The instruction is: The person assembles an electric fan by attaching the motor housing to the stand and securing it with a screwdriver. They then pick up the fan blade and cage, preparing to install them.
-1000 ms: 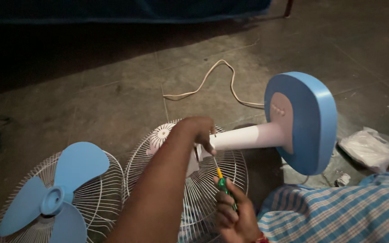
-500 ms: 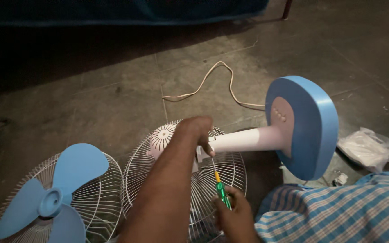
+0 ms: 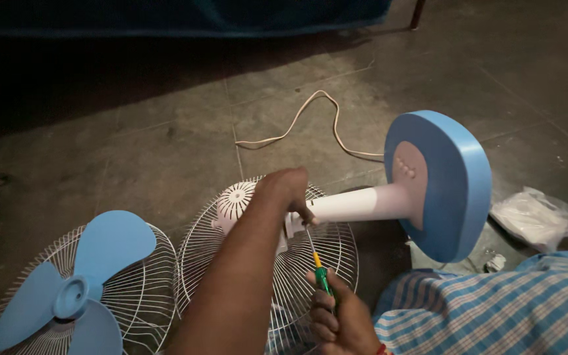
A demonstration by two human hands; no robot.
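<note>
Our left hand (image 3: 287, 190) is clamped over the joint where the fan's white neck (image 3: 356, 204) meets the motor housing (image 3: 235, 202), fingers curled down around it, with the wire guard (image 3: 284, 263) lying just beneath them. Our right hand (image 3: 336, 319) is closed around the green-handled screwdriver (image 3: 320, 269), whose thin shaft slants up so the tip sits right under the left fingertips, at the joint. The blue round base (image 3: 445, 184) sticks out well beyond the left fingers, off the floor. To do this well, we judge we should keep the left grip firm so the neck cannot swing, hold the screwdriver in line with the screw, and press in while turning.
</note>
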